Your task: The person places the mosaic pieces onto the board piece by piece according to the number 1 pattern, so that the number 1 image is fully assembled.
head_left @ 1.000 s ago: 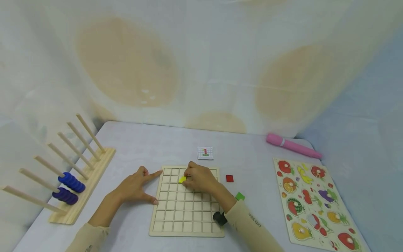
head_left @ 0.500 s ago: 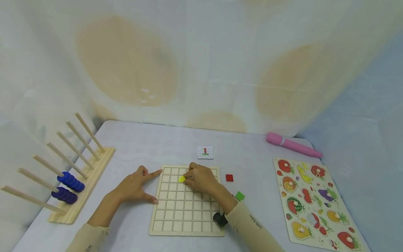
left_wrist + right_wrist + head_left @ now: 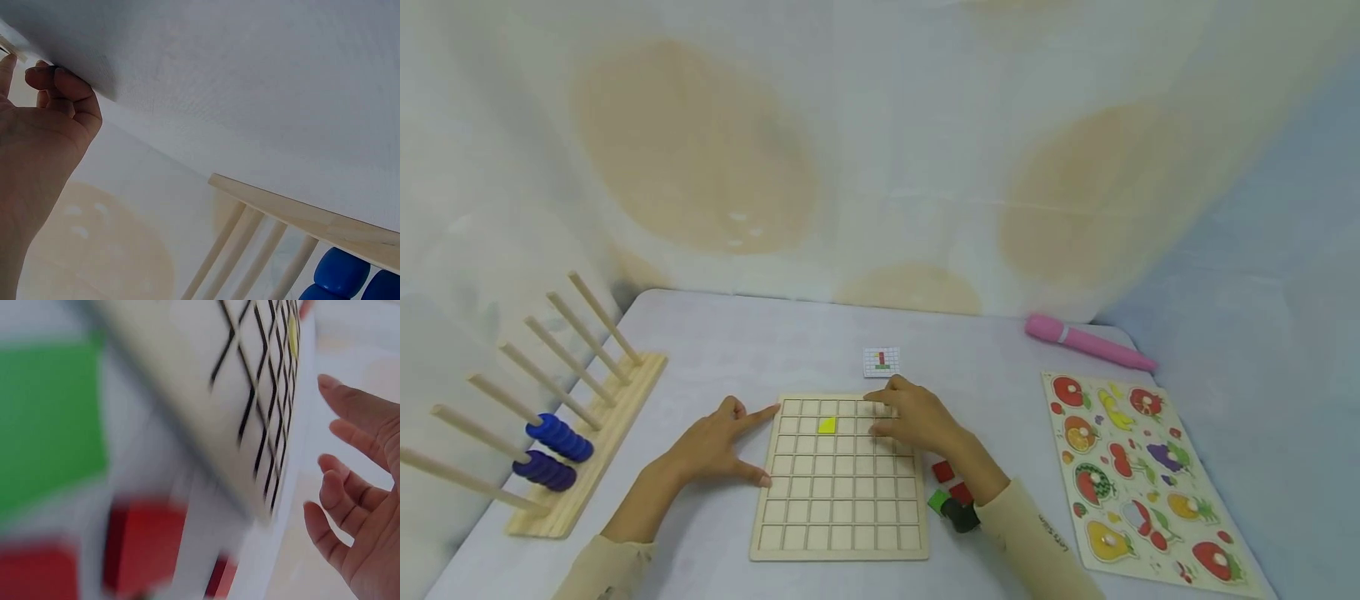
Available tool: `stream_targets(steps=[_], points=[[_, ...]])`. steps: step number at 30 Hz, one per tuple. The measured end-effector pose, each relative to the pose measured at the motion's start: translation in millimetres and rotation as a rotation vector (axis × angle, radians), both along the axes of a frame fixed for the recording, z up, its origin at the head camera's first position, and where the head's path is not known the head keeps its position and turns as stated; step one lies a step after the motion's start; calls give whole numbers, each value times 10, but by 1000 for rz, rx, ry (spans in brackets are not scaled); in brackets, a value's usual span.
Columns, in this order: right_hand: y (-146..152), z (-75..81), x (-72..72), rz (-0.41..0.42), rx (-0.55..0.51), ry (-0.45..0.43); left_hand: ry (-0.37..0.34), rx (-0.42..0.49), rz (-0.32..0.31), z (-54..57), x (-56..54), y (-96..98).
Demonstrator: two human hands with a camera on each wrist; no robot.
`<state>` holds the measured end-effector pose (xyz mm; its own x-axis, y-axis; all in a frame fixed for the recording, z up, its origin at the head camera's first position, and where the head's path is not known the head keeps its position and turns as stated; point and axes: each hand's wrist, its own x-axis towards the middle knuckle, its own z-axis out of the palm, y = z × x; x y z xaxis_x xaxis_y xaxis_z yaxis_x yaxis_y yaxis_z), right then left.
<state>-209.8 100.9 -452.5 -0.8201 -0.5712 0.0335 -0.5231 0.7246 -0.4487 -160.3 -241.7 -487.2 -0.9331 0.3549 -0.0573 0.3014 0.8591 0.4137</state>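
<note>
A wooden grid board (image 3: 820,510) lies on the white table, with a yellow tile (image 3: 827,426) in one of its upper squares. Along the board's left edge rests my left hand (image 3: 715,446), index finger and thumb stretched apart and touching it. Its other fingers are curled in the left wrist view. My right hand (image 3: 917,419) hovers over the upper right squares, thumb and fingers spread with nothing between them. Under the right wrist are red tiles (image 3: 943,472) and a green tile (image 3: 937,500), partly covered by the wrist camera; the right wrist view shows several red tiles (image 3: 147,547).
Behind the board lies a small printed pattern card (image 3: 881,362). To the left stands a wooden peg rack (image 3: 561,500) with blue and purple beads (image 3: 559,435). On the right are a fruit puzzle board (image 3: 1150,546) and a pink marker-like stick (image 3: 1090,342).
My right hand has let go of the yellow tile, which stays in its square, and moved right with its fingers opening. The left hand keeps its place on the board's edge.
</note>
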Motion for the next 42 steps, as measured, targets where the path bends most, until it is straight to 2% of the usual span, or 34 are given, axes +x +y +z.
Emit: stream_targets(steps=[6,9,14,19,27,34,42], points=[[388,-4,-46,-96,-108,-103,6,0,0,-6,-2,-20],[551,-27,-50,-131,-150,-128,8,6,-3,-9,-3,-15],[765,-95,-49,-201,-173,-166,5,4,-9,-22,2,-4],[914,-179,-44,-228,-175,-171,14,-9,-10,-18,7,-10],[1025,-271,-53,-226,-169,-131,20,4,-8,-18,0,-11],[1005,-326,-40,-271,-198,-158,27,14,-13,-45,0,-18],[977,-383,-17,-283,-196,-107,35,13,-13,-79,-9,-35]])
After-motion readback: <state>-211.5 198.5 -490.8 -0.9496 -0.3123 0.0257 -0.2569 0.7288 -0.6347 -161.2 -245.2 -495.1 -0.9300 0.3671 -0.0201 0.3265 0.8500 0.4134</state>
